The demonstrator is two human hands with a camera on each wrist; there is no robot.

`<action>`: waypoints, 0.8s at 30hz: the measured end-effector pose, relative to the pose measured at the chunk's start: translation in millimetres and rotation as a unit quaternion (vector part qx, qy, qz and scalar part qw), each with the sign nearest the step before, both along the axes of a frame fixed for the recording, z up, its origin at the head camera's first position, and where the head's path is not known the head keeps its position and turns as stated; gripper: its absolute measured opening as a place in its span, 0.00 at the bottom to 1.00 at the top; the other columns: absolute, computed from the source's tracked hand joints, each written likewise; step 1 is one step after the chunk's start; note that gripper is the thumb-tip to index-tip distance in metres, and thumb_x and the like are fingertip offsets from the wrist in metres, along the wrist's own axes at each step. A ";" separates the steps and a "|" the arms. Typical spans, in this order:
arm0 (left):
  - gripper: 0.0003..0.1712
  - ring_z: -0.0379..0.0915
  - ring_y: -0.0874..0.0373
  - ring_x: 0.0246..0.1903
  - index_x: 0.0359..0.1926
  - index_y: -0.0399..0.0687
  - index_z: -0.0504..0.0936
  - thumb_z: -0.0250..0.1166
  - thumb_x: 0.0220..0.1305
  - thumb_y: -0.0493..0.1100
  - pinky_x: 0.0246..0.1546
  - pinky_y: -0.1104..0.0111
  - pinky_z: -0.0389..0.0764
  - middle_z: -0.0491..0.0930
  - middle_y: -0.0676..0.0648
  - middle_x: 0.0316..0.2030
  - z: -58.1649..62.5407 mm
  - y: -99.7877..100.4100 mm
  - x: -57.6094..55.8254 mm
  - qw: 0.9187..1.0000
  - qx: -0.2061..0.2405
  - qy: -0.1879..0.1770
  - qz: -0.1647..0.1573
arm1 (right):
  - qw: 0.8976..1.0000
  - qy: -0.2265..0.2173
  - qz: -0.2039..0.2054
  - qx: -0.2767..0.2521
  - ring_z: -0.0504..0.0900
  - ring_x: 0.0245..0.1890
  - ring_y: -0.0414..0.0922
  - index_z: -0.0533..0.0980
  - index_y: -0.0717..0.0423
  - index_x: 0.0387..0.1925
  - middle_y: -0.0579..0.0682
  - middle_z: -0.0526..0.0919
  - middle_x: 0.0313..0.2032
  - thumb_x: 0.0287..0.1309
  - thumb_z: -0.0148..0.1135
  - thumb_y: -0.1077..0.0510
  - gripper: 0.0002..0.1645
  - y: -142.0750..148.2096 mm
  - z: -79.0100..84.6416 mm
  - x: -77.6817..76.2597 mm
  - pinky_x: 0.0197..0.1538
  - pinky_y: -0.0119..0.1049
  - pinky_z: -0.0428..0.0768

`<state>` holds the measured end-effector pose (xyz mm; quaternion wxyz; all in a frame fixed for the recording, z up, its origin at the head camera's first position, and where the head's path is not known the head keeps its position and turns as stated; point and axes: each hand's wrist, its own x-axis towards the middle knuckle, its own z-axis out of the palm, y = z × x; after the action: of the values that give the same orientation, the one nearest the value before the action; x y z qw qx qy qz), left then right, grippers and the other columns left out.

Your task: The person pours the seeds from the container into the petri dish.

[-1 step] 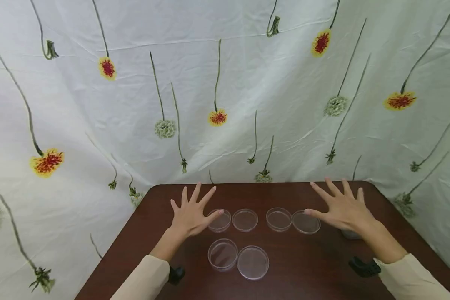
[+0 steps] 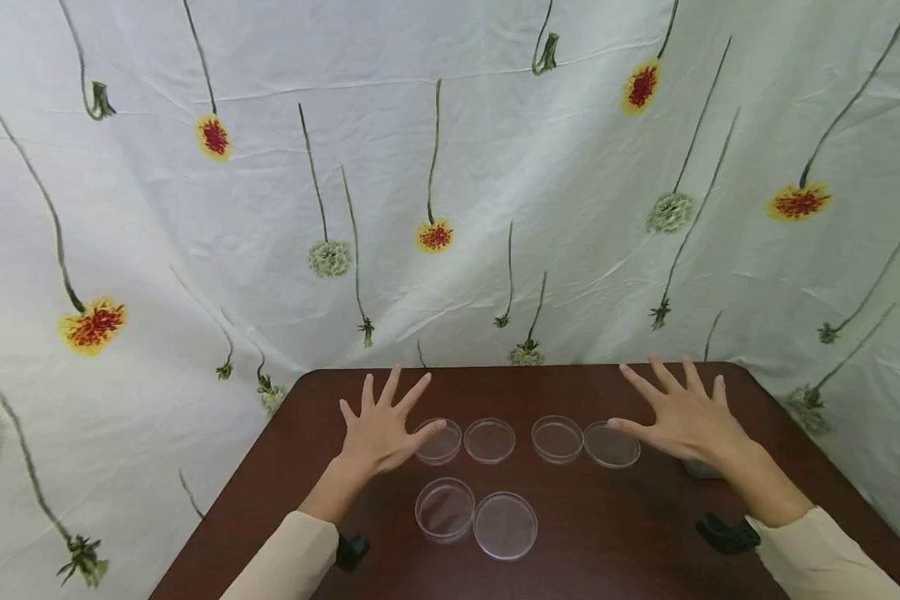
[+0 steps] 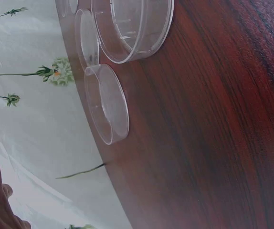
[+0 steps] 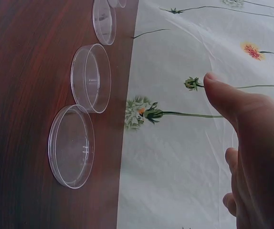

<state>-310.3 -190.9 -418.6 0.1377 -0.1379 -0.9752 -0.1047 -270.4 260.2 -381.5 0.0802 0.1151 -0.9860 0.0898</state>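
My left hand (image 2: 378, 433) hovers over the left part of the table with its fingers spread, holding nothing. Its thumb overlaps a clear petri dish (image 2: 441, 450) in the head view; a second petri dish (image 2: 490, 442) lies beside that one. The right hand (image 2: 690, 417), also spread and holding nothing, is raised at the right. Near its thumb is a shallow petri dish part (image 2: 612, 448), touching a deeper dish (image 2: 558, 439). Closer to me, a dish (image 2: 446, 509) and a flatter round piece (image 2: 506, 526) touch edge to edge.
The dark red-brown wooden table (image 2: 585, 533) has rounded far corners. A white flowered cloth (image 2: 390, 167) hangs behind it and at both sides. Partly hidden under the right wrist is a greyish object (image 2: 701, 470) of unclear kind. Black bands (image 2: 727, 535) sit at both wrists.
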 end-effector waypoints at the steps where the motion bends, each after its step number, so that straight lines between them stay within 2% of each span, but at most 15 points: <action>1: 0.50 0.33 0.27 0.77 0.81 0.78 0.54 0.49 0.62 0.85 0.58 0.17 0.36 0.42 0.46 0.82 -0.2 -0.2 -0.4 1.000 0.001 0.004 -0.001 | 1.000 0.000 0.000 0.000 0.38 0.73 0.80 0.52 0.41 0.83 0.68 0.48 0.79 0.60 0.51 0.16 0.60 0.0 -0.1 -0.2 0.61 0.86 0.33; 17: 0.49 0.35 0.27 0.77 0.81 0.78 0.55 0.49 0.63 0.84 0.58 0.17 0.36 0.43 0.45 0.82 -1.0 1.0 -3.7 1.000 -0.015 0.016 -0.007 | 1.000 0.008 -0.002 0.006 0.40 0.73 0.80 0.55 0.43 0.82 0.68 0.50 0.78 0.59 0.52 0.16 0.60 -5.5 5.3 -2.8 0.61 0.85 0.36; 24: 0.49 0.32 0.31 0.78 0.81 0.83 0.50 0.47 0.63 0.85 0.61 0.20 0.33 0.39 0.49 0.83 3.1 5.0 -5.0 1.000 -0.021 0.009 -0.008 | 1.000 0.002 -0.002 0.007 0.40 0.73 0.80 0.54 0.43 0.83 0.68 0.50 0.78 0.59 0.51 0.16 0.61 -3.0 11.1 -3.9 0.61 0.86 0.35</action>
<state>-315.2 -185.9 -415.5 0.1430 -0.1500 -0.9747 -0.0837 -274.3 257.2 -370.4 0.0819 0.1143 -0.9866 0.0823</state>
